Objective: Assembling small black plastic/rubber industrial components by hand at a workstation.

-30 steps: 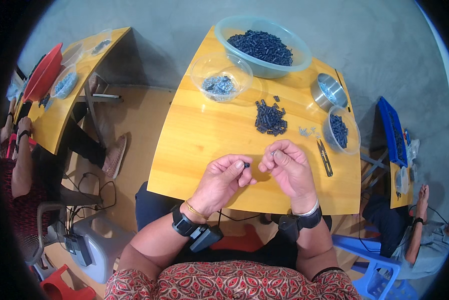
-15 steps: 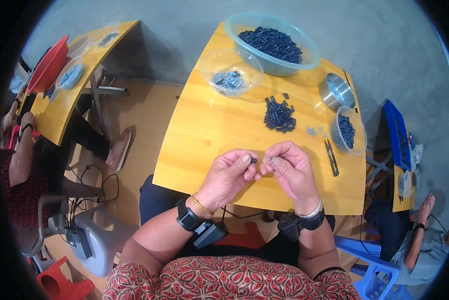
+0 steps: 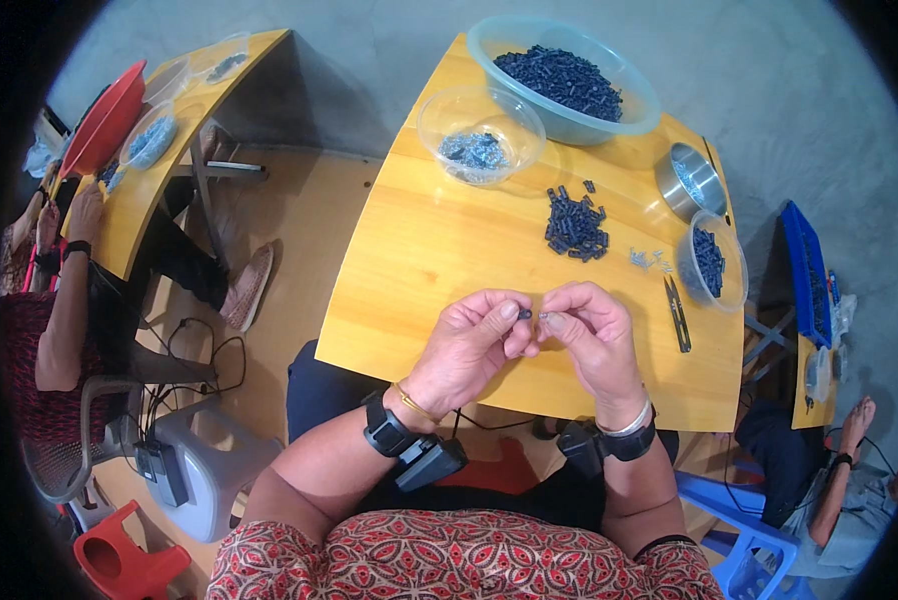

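Observation:
Over the near edge of the yellow table (image 3: 409, 290), my left hand (image 3: 477, 335) pinches a small dark plastic tube (image 3: 525, 313) between thumb and forefinger. Its end points toward my right hand (image 3: 594, 335), which is closed in a pinch on a tiny silvery metal piece (image 3: 545, 316). The two fingertips nearly meet, and I cannot tell whether the pieces touch. Beyond my hands lies a loose pile of dark plastic tubes (image 3: 576, 225). Beside it are several small silvery pieces (image 3: 651, 259) and a pair of black thread snips (image 3: 678, 318).
A large pale-blue basin (image 3: 479, 50) of dark tubes stands at the back. Near it is a clear bowl (image 3: 431, 140) with silvery bits. At the right are a steel bowl (image 3: 704, 190) and a clear tub (image 3: 737, 285) of dark tubes. Other people sit at tables on both sides.
My hands have come closer together, bringing the tube and the metal piece nearly end to end. The view has shifted slightly. The person at the left has moved an arm.

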{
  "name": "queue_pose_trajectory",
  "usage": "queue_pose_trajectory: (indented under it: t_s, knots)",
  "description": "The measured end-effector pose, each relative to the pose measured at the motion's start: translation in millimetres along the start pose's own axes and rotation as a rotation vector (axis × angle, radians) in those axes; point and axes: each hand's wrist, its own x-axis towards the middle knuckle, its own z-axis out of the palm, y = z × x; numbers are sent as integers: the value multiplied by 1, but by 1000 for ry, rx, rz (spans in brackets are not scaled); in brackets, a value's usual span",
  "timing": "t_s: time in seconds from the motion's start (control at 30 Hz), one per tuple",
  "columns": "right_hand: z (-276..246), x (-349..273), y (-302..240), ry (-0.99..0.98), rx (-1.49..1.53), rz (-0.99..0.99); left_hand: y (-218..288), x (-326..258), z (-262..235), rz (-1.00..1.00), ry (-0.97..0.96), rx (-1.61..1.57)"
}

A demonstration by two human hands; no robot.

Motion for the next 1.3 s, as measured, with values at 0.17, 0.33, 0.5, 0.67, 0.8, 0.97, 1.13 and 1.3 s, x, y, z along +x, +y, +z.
queue_pose_trajectory:
  t_s: [0.17,0.33,0.5,0.67,0.8,0.97,1.13,1.3]
  knots:
    - [1,0,0,21,-13,-73,-3,1,1,15,8,39]
    - [3,0,1,19,-46,-66,-3,1,0,32,-6,-8]
    - [6,-1,-2,28,-38,-58,-6,1,-2,68,8,61]
    - [5,-1,1,-17,-248,-216,-7,1,-2,92,7,114]
    - [12,-4,1,0,-237,-261,-6,0,-3,77,-15,108]
    - [1,-4,-3,150,-193,-79,-6,-1,-4,55,33,84]
    - [-4,-6,1,88,-178,-39,-6,1,1,47,53,79]
    - [6,-5,-1,5,-204,-87,-6,2,4,49,21,104]
